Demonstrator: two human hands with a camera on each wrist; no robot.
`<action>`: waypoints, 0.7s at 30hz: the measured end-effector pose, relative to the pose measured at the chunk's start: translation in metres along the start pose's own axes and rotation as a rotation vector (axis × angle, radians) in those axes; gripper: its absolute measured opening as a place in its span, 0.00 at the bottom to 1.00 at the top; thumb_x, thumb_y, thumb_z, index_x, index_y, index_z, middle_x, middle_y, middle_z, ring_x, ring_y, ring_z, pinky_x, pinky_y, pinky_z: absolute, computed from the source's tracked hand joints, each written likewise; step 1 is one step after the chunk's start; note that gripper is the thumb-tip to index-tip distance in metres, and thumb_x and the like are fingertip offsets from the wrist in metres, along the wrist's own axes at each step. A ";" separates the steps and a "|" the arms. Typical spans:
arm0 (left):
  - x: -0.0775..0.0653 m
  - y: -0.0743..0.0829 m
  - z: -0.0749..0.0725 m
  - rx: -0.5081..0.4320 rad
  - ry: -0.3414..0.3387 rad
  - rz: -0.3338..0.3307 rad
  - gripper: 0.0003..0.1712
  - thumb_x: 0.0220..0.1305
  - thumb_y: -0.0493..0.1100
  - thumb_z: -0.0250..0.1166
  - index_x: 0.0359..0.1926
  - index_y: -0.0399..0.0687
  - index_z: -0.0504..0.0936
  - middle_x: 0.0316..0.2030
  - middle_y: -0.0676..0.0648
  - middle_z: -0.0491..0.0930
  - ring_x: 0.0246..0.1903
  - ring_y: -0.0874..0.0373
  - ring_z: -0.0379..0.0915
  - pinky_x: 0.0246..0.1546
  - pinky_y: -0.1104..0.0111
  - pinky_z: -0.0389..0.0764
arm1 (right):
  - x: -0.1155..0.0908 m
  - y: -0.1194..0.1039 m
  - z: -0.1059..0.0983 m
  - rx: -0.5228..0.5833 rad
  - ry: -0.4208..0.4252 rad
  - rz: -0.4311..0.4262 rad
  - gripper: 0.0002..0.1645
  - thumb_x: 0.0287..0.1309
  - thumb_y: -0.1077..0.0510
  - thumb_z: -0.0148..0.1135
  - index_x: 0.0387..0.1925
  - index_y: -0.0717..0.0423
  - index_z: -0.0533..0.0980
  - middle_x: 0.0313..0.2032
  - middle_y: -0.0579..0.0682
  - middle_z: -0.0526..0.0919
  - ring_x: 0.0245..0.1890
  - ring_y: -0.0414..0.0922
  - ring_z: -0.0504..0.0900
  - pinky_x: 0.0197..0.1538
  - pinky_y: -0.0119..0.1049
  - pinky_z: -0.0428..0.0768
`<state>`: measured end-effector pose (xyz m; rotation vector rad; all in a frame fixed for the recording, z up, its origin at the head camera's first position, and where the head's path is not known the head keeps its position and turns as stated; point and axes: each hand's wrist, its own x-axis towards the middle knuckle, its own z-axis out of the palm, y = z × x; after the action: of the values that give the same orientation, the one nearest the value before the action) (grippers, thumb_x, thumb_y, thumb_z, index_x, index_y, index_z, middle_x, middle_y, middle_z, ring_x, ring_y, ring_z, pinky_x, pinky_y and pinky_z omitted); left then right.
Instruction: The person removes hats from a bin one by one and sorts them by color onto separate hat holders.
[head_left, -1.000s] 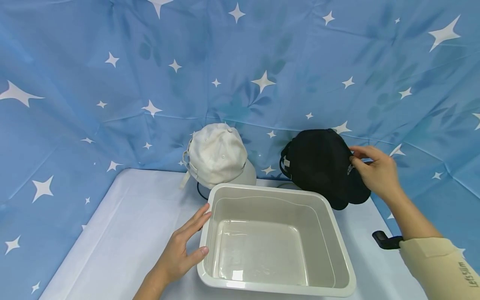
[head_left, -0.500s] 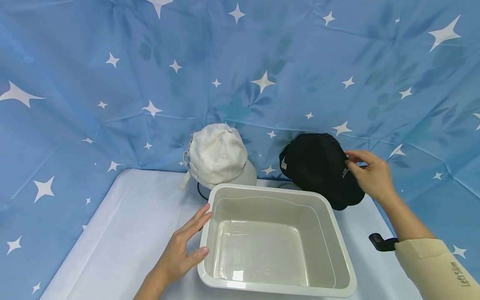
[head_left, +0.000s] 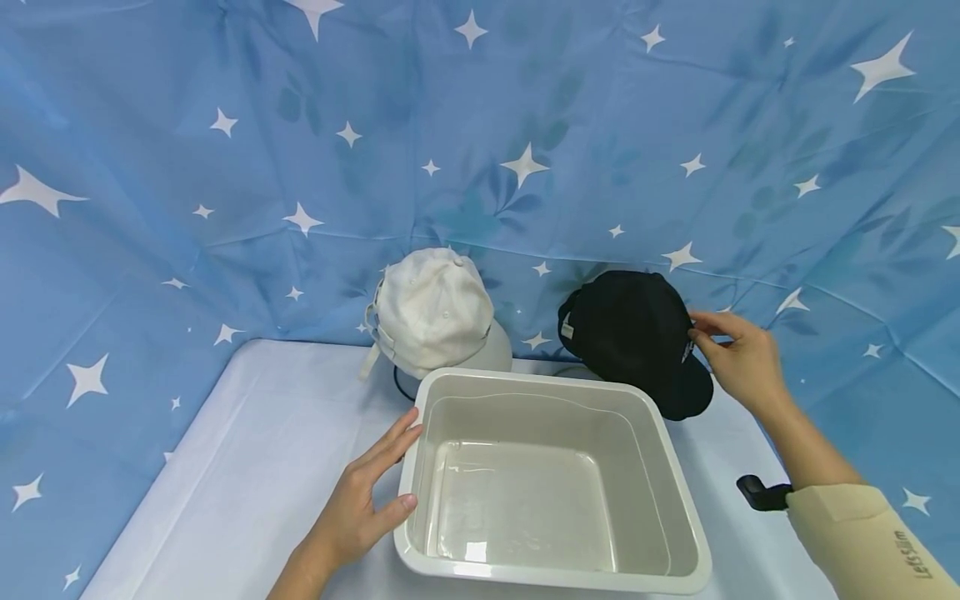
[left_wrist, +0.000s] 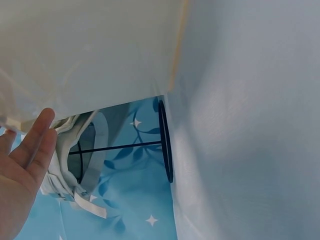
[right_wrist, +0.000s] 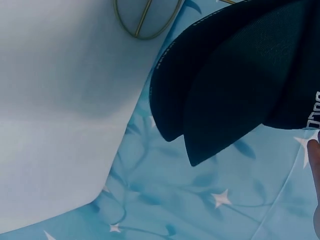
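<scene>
A black baseball cap (head_left: pixel 630 342) sits at the back right, its brim pointing right and forward. My right hand (head_left: pixel 742 362) pinches its front above the brim between thumb and forefinger. In the right wrist view the black cap (right_wrist: pixel 240 75) shows white lettering and two brim-shaped edges; whether two caps are stacked I cannot tell. My left hand (head_left: pixel 363 496) rests with extended fingers and thumb against the left rim of a beige plastic bin (head_left: pixel 536 382). In the left wrist view, the left hand's fingers (left_wrist: pixel 37 142) lie beside the bin wall (left_wrist: pixel 90 55).
Behind the bin a white baseball cap (head_left: pixel 435 312) hangs on a stand with a black ring base (left_wrist: pixel 165 142). A gold wire ring base (right_wrist: pixel 147 20) stands below the black cap. Blue star-patterned cloth (head_left: pixel 480 125) rises behind the white table (head_left: pixel 285 417).
The right hand has moved slightly left and down. The black cap has lowered a little and its brim has shifted left. My left hand and the bin have stayed still.
</scene>
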<state>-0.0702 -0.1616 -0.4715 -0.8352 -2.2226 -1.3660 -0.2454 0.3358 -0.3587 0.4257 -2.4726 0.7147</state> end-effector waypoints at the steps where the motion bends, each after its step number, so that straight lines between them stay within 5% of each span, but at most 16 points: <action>1: 0.000 0.000 0.000 0.000 0.000 0.001 0.40 0.59 0.38 0.64 0.75 0.39 0.70 0.77 0.38 0.63 0.74 0.47 0.64 0.62 0.65 0.78 | -0.001 0.001 0.001 -0.006 -0.003 0.003 0.17 0.65 0.70 0.67 0.55 0.65 0.85 0.43 0.63 0.88 0.40 0.15 0.68 0.41 0.07 0.66; 8: 0.002 -0.001 0.000 -0.010 -0.010 0.000 0.40 0.60 0.38 0.64 0.74 0.36 0.70 0.78 0.38 0.63 0.74 0.46 0.64 0.69 0.69 0.70 | -0.007 0.006 0.003 -0.042 -0.022 0.034 0.17 0.66 0.69 0.66 0.56 0.66 0.83 0.42 0.63 0.87 0.39 0.48 0.81 0.41 0.07 0.64; 15: 0.001 -0.002 0.000 0.005 -0.006 0.001 0.40 0.59 0.39 0.65 0.75 0.38 0.70 0.78 0.39 0.63 0.74 0.47 0.64 0.68 0.69 0.71 | -0.010 0.010 0.003 -0.017 -0.045 0.077 0.18 0.68 0.65 0.67 0.58 0.65 0.83 0.42 0.63 0.88 0.39 0.15 0.68 0.41 0.11 0.68; 21: 0.002 -0.002 -0.001 -0.009 -0.004 0.005 0.42 0.59 0.38 0.66 0.76 0.39 0.68 0.78 0.38 0.62 0.74 0.48 0.65 0.70 0.71 0.67 | -0.015 0.006 -0.002 -0.007 -0.052 0.117 0.19 0.71 0.60 0.64 0.59 0.65 0.82 0.47 0.65 0.86 0.40 0.16 0.67 0.40 0.13 0.68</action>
<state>-0.0729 -0.1627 -0.4711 -0.8472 -2.2175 -1.3745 -0.2347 0.3437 -0.3681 0.3018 -2.5648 0.7500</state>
